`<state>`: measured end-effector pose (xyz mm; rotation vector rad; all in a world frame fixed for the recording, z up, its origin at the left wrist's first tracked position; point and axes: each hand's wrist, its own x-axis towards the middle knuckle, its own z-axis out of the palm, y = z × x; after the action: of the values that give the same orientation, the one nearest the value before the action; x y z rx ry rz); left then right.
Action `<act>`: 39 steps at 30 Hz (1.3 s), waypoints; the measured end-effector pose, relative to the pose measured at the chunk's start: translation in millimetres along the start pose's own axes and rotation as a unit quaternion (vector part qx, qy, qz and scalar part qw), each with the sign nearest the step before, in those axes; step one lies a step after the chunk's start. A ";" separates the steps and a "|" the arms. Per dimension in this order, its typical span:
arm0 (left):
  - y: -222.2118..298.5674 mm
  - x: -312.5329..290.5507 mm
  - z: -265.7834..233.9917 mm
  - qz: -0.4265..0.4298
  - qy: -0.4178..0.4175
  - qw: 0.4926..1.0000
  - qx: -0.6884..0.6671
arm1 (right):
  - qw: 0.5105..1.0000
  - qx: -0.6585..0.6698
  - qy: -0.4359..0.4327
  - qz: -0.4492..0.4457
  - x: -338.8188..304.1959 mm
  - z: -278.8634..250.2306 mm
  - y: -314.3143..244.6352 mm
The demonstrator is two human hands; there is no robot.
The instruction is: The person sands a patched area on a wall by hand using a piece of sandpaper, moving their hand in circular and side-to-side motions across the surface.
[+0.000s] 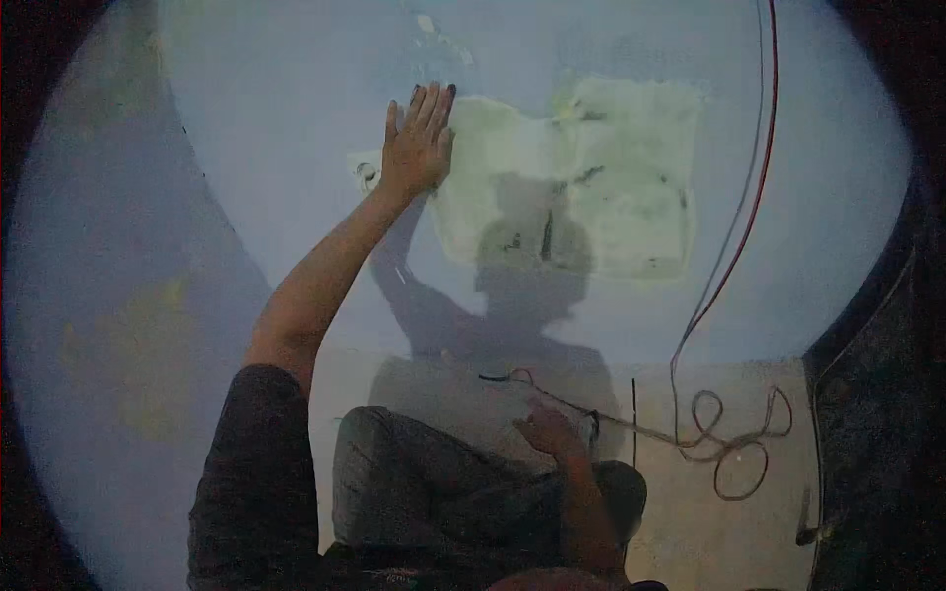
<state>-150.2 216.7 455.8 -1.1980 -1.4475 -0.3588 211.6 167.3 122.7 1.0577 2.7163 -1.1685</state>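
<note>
Left hand (419,143): palm flat against blue-grey wall (286,118), fingers extended, nothing seen in its grasp. Right hand (549,431): low by the crossed legs, near a thin cord (641,427); whether it grips anything, cannot tell. Pale green-white patch (631,133): on the wall, just right of the left hand, partly shadowed. Small white plate (366,173): left of the wrist. Red cable (769,148): hanging at right. Step, as judged: palm bearing on wall; moving it calls for lifting or sliding. Writing: none legible.
</note>
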 end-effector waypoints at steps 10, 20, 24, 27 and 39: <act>-12.1 129.5 -49.4 -0.034 0.064 0.996 -0.058 | 0.997 -0.064 -0.003 0.029 9.3 11.3 10.6; 3.3 72.2 1.8 -0.003 0.089 0.994 -0.067 | 0.996 -0.072 -0.017 0.054 -14.6 -1.3 -18.3; -2.6 -3.1 14.7 -0.009 0.016 1.000 -0.006 | 0.996 -0.053 -0.066 0.041 -14.5 -11.9 -25.0; -3.5 -30.2 12.6 -0.016 -0.007 1.000 -0.006 | 0.993 -0.075 -0.071 0.055 1.3 6.2 -9.1; -47.0 41.7 -23.6 0.006 0.107 0.994 -0.025 | 0.992 -0.101 -0.062 0.040 10.1 24.8 17.1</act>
<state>-167.3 197.1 517.7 -1.1694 -1.2522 -0.5015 207.6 165.8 91.2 1.0195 2.6041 -0.8935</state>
